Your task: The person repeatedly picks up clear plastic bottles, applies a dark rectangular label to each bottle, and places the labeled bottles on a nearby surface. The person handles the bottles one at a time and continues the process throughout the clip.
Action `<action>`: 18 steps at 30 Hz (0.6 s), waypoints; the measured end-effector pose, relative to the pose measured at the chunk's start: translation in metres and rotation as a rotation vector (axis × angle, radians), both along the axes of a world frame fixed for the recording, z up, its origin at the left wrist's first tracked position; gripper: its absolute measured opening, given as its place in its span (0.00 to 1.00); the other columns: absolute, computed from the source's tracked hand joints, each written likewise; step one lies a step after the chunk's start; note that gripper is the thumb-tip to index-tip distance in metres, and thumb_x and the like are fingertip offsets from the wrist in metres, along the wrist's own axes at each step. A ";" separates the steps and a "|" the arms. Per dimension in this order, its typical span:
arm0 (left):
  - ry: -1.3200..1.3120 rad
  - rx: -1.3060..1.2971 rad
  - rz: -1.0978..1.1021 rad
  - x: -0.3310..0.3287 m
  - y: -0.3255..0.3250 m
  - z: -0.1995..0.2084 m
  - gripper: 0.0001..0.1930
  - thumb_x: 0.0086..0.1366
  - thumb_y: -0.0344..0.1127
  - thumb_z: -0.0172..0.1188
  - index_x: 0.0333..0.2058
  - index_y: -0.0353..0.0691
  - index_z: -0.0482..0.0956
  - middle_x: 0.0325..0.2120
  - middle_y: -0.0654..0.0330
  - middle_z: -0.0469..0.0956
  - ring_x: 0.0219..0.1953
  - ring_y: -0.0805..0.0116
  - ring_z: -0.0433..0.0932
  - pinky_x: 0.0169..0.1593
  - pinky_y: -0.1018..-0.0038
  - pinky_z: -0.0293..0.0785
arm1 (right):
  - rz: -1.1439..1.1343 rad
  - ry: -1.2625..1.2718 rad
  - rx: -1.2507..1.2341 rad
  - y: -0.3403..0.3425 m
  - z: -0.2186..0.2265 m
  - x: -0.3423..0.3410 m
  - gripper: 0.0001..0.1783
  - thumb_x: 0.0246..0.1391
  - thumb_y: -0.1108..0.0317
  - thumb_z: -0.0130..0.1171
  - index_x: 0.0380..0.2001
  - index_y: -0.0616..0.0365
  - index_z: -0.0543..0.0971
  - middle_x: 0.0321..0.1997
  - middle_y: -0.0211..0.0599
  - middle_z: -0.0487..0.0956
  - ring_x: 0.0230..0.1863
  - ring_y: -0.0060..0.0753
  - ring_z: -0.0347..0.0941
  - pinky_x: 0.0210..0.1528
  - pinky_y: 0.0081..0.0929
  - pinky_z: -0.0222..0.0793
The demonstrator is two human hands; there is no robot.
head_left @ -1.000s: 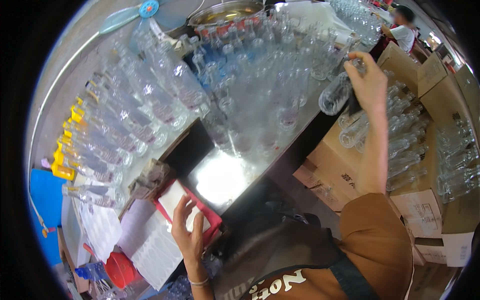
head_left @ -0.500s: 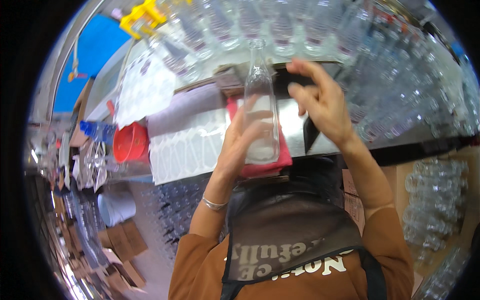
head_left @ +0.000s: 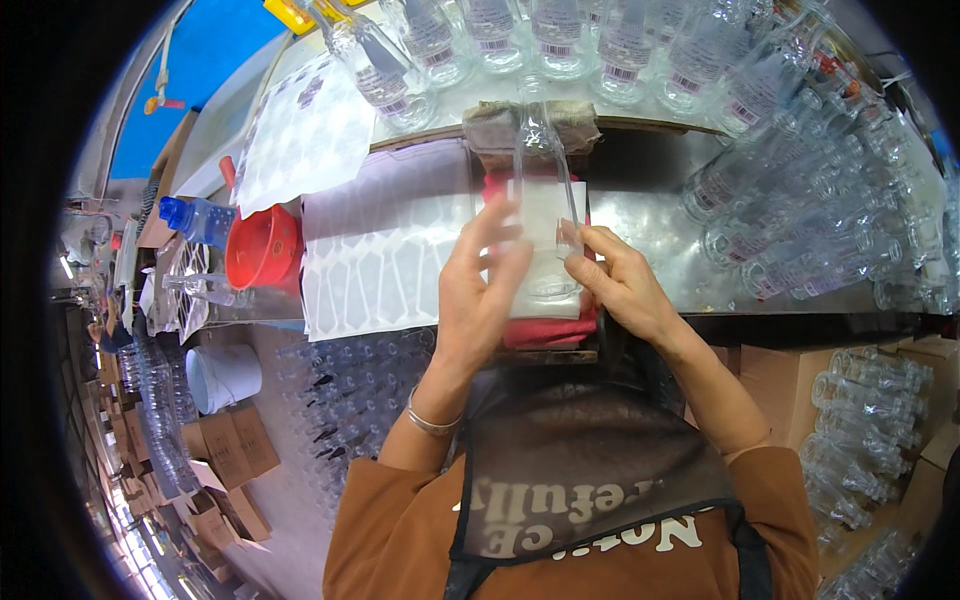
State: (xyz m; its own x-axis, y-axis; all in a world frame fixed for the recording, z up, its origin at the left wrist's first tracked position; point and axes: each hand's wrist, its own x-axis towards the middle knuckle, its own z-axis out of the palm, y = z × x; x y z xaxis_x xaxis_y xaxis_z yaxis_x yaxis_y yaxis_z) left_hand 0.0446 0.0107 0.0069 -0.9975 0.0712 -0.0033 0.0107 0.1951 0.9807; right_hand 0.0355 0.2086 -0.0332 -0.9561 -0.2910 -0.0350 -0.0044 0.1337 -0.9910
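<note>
Your desk point(head_left: 655, 250) has a shiny metal top that shows bare to the right of your work spot. Beyond its far left corner a blue panel point(head_left: 235, 60) stands, and on the left the room's floor point(head_left: 290, 500) carries cardboard boxes point(head_left: 232, 445), a white bucket point(head_left: 223, 378) and many small-looking clear bottles point(head_left: 370, 385) packed close together.

On the desk's left end sit a red bucket point(head_left: 262, 250) and, just beside it, a blue-capped plastic bottle point(head_left: 207, 222). At your near right, an open carton point(head_left: 782, 385) holds rows of clear glass bottles point(head_left: 865, 420). Labelled bottles point(head_left: 490, 40) stand in a row along the far side, with more glass bottles point(head_left: 770, 220) crowded at the right.

In front of you, the clear glass bottle point(head_left: 545, 190) lies over a red cloth point(head_left: 545, 333) and white pad, its neck on a cloth-wrapped rest point(head_left: 485, 125). Left of it is a label sheet point(head_left: 365, 265). Your left hand point(head_left: 475, 290) is blurred, fingers loosely spread beside the bottle; contact is unclear. Your right hand point(head_left: 625, 285) has thumb and forefinger close together at the bottle's right side; you cannot tell whether they grip anything.
</note>
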 end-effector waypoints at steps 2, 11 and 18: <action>0.021 -0.025 0.031 -0.003 -0.004 -0.014 0.27 0.70 0.30 0.59 0.65 0.29 0.65 0.62 0.48 0.70 0.60 0.63 0.73 0.60 0.69 0.71 | 0.021 -0.022 0.032 -0.002 0.001 -0.002 0.29 0.62 0.57 0.61 0.58 0.70 0.72 0.50 0.47 0.77 0.38 0.30 0.75 0.42 0.27 0.70; -0.110 0.297 0.036 -0.005 0.001 -0.035 0.27 0.76 0.43 0.51 0.65 0.28 0.65 0.61 0.51 0.71 0.63 0.61 0.71 0.62 0.67 0.68 | -0.101 0.252 0.269 -0.014 0.025 0.012 0.29 0.57 0.66 0.66 0.59 0.66 0.73 0.47 0.41 0.76 0.24 0.20 0.70 0.27 0.21 0.67; -0.112 0.310 0.014 -0.004 0.000 -0.026 0.23 0.74 0.39 0.54 0.61 0.30 0.70 0.56 0.55 0.75 0.58 0.67 0.73 0.61 0.71 0.69 | -0.081 0.152 0.198 -0.007 0.019 0.014 0.29 0.57 0.73 0.63 0.62 0.62 0.71 0.52 0.36 0.75 0.27 0.15 0.69 0.28 0.16 0.67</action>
